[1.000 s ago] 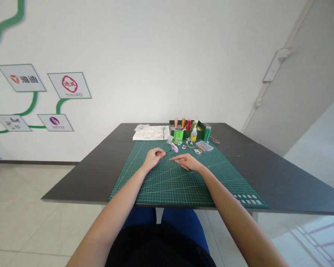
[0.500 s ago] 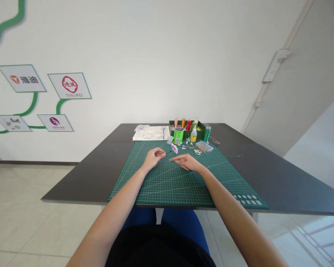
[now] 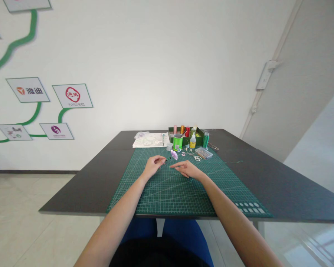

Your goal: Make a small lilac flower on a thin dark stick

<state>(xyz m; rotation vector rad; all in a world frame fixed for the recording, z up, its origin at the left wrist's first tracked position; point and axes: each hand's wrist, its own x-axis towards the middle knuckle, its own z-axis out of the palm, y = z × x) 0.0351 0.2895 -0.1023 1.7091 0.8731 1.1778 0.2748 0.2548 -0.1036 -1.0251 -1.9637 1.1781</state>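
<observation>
Head view: Purple flower (image 3: pixel 174 155) on a thin green stem (image 3: pixel 168 159), held at mid-frame

Lower centre: cutting mat (image 3: pixel 167 196), green, flat, printed with a fine pale grid, on a dark, smooth table (image 3: pixel 100 178).

Just left of centre: left hand (image 3: pixel 153 165), thumb and forefinger pinched together on the stem, the bloom pointing right and up.

Just right of centre: right hand (image 3: pixel 189 169), forefinger extended, other fingers loosely bent, apart from the flower; whether it grips any thread, cannot tell.

Handling, as judged: flower very light; petals soft, easily crushed; stem slim, probably bendable wire. Best hold: the stem, below the bloom.

Beyond the hands, right of centre: scissors (image 3: pixel 197 158) with pale looped handles; clear plastic case (image 3: pixel 204 153), shallow, rectangular.

Farther, centre: green can (image 3: pixel 177 142), cylindrical, glossy; squeeze bottle (image 3: pixel 193 141), yellow-labelled, with tapered white nozzle; green tube (image 3: pixel 206 140), upright.

Left of the can: white papers (image 3: pixel 149 140), flat, faintly marked.

Behind: dark green box (image 3: pixel 199 142), rectangular, holding coloured spools (image 3: pixel 182 129).

Farthest, upper frame: white wall (image 3: pixel 167 66), matte.
</observation>
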